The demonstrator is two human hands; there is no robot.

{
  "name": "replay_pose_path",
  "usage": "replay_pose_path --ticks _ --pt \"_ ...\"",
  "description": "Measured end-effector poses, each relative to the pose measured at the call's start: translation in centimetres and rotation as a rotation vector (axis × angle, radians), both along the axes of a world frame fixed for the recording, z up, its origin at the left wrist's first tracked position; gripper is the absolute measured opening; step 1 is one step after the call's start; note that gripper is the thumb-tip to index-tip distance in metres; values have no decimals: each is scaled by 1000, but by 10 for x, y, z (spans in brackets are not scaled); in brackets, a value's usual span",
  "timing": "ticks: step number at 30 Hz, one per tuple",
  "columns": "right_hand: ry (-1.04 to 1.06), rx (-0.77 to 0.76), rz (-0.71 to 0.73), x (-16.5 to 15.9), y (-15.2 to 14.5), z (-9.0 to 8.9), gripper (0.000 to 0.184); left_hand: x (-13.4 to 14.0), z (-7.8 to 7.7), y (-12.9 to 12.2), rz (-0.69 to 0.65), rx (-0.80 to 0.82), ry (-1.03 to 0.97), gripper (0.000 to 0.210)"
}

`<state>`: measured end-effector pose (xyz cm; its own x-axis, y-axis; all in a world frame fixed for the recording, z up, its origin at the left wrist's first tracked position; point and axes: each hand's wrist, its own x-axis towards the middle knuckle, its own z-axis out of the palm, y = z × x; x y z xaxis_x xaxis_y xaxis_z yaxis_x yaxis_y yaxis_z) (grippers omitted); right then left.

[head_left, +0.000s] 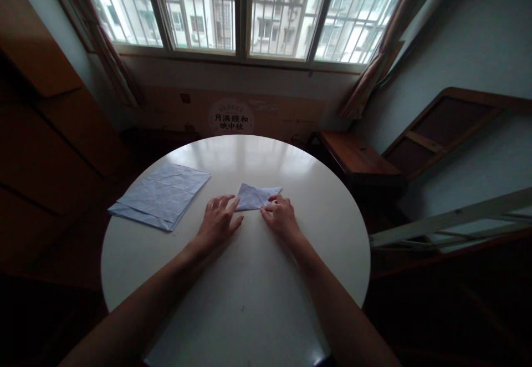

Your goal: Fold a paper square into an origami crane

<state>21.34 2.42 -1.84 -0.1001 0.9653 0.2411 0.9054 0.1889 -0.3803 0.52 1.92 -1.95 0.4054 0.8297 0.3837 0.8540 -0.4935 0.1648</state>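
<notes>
A small folded piece of pale blue-white paper [251, 197] lies flat on the round white table [257, 278], with creases across it and a pointed corner at the right. My left hand [216, 217] rests at the paper's left edge, fingers spread and the index fingertip touching it; nothing is in its grasp. At the right part of the paper is my right hand [281, 216], its thumb and bent fingers pinched at the lower edge. Those fingers cover some of the paper's right side.
Several larger creased sheets [166, 192] lie stacked at the table's left edge, slightly overhanging it. Beyond the table stand a long printed cardboard box [286, 109] and, to the right, a wooden bench [353, 153]. A barred window [199, 12] is behind.
</notes>
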Motion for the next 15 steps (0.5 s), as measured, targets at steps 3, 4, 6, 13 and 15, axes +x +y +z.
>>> replay_pose_path --ticks 3,4,6,13,15 --pt "17 44 36 0 0 -1 21 2 -1 -1 -162 -13 -12 49" --pt "25 58 48 0 0 -1 20 3 -2 -2 -214 -36 -6 49" --pt "42 84 67 0 1 -2 19 5 -3 -5 -284 -100 8 51" --pt "81 84 112 -2 3 -7 17 8 -9 -7 -295 -205 41 58" --pt "92 77 139 -2 2 -8 15 7 -11 -6 -291 -193 42 58"
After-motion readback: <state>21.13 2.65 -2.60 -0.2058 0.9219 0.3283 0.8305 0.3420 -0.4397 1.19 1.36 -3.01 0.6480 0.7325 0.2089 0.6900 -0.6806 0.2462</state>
